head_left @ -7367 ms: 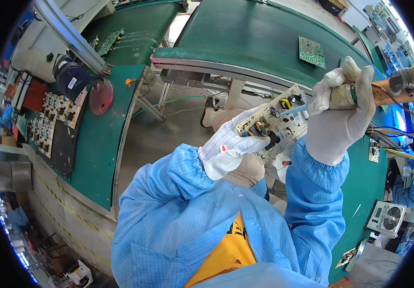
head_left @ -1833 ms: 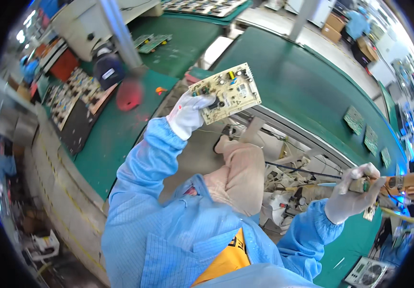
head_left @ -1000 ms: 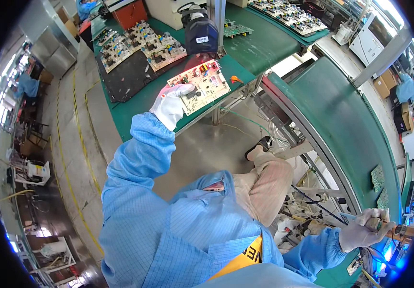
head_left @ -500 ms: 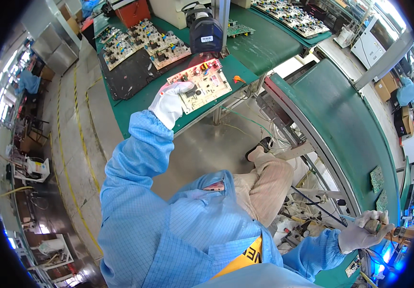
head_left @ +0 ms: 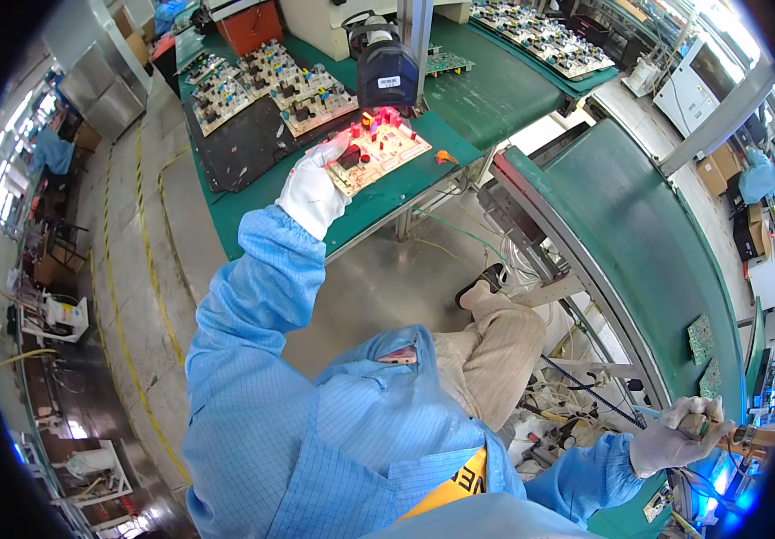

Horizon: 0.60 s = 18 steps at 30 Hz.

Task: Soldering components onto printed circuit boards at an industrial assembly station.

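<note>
My white-gloved left hand (head_left: 314, 190) grips a pale circuit board (head_left: 394, 154) by its near left corner. The board is just above the green table, below the front of a dark scanner (head_left: 389, 75). Red light falls over its parts. Far off at the lower right, my gloved right hand (head_left: 670, 443) is closed around a small, rounded, brownish thing (head_left: 696, 426) whose kind I cannot make out. A tan bar (head_left: 758, 437) lies just beyond those fingers.
Several populated boards (head_left: 316, 103) lie on a black mat (head_left: 244, 157) left of the scanner. A curved green conveyor (head_left: 648, 234) runs along the right, carrying small green boards (head_left: 700, 340). A metal post (head_left: 413, 45) stands beside the scanner. An orange piece (head_left: 444, 157) is near the table edge.
The circuit board has shifted slightly and tipped flatter under the scanner, and bright red light now covers it. My right hand keeps its hold with almost no movement.
</note>
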Each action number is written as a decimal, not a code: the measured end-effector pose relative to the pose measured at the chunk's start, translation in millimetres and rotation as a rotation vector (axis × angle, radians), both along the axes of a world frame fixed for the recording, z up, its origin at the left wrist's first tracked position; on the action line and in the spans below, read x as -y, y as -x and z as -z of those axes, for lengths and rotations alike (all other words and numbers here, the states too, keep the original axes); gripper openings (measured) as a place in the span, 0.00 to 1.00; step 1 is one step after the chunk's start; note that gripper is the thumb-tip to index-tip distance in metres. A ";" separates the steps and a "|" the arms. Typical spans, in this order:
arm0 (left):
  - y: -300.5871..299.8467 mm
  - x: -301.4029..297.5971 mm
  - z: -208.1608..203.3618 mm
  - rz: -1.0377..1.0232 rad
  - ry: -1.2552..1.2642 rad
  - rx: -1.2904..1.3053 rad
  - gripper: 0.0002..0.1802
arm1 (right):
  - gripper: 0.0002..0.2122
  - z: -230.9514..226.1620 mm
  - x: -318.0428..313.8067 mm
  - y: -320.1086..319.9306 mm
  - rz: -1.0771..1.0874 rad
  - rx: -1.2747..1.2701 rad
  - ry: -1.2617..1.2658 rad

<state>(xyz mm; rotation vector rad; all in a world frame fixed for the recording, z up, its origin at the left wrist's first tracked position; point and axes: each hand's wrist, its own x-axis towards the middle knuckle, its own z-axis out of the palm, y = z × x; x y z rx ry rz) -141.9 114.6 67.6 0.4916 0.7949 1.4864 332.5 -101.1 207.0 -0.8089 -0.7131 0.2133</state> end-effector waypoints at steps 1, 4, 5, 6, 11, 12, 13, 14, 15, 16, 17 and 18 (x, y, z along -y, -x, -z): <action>-1.7 6.1 -3.5 0.029 0.034 -0.040 0.12 | 0.17 0.2 1.0 0.6 -0.030 -0.017 -0.021; -26.6 24.6 -11.9 0.010 -0.016 0.165 0.15 | 0.16 8.4 1.9 -5.0 -0.025 -0.042 -0.062; -30.3 29.5 -15.9 0.135 0.004 0.289 0.18 | 0.15 11.7 3.0 -12.0 0.006 -0.065 -0.069; -34.2 34.6 -18.6 0.266 0.106 0.467 0.21 | 0.16 13.6 2.2 -15.6 -0.105 -0.061 -0.067; -97.8 59.8 -14.8 0.483 0.079 0.421 0.26 | 0.15 2.9 -5.3 13.1 -0.072 -0.134 -0.097; -114.6 60.3 -8.2 0.538 0.054 0.451 0.26 | 0.15 0.4 -8.0 21.5 -0.075 -0.172 -0.100; -126.6 62.3 -2.8 0.567 0.111 0.349 0.26 | 0.14 -2.0 -10.6 26.5 -0.079 -0.209 -0.101; -143.8 61.6 0.3 0.682 0.026 0.427 0.25 | 0.14 -1.5 -14.1 25.9 -0.076 -0.208 -0.107; -154.6 69.5 -7.5 0.759 0.102 0.446 0.25 | 0.14 3.5 -17.1 26.0 -0.070 -0.152 -0.123; -169.1 71.3 0.4 0.825 0.150 0.475 0.25 | 0.14 5.6 -19.2 26.3 -0.063 -0.096 -0.137; -181.6 75.3 -9.6 0.905 0.131 0.488 0.26 | 0.13 2.5 -20.8 25.5 -0.189 -0.170 -0.145; -192.9 81.1 -20.4 0.950 0.096 0.487 0.25 | 0.13 3.4 -24.0 25.7 -0.183 -0.167 -0.149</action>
